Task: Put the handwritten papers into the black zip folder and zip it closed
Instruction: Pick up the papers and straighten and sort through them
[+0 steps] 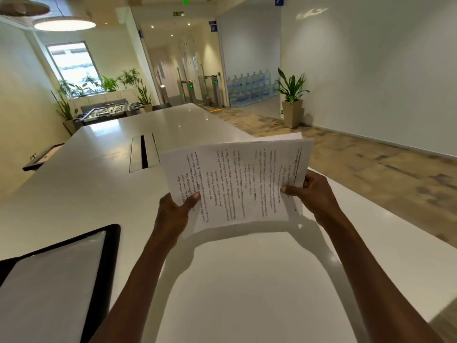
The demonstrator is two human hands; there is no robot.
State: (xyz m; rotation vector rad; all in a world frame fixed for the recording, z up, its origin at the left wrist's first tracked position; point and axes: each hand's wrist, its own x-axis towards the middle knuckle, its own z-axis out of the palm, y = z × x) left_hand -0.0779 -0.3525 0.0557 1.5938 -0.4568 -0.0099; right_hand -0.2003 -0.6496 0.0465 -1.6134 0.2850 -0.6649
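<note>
A stack of handwritten papers (237, 179) is held up above the white table (74, 194), with the writing turned sideways. My left hand (174, 211) grips the stack's lower left edge, thumb on top. My right hand (311, 191) pinches its right edge, thumb on the page. The black zip folder (59, 280) lies open on the table at the lower left, showing a pale inner panel framed by a black rim. It is well to the left of both hands and partly cut off by the frame.
A grey cable hatch (144, 155) is set into the table's middle, beyond the papers. The table's right edge drops to a wood-patterned floor. A potted plant (291, 100) stands by the right wall; a dark tray (42, 157) sits at the far left.
</note>
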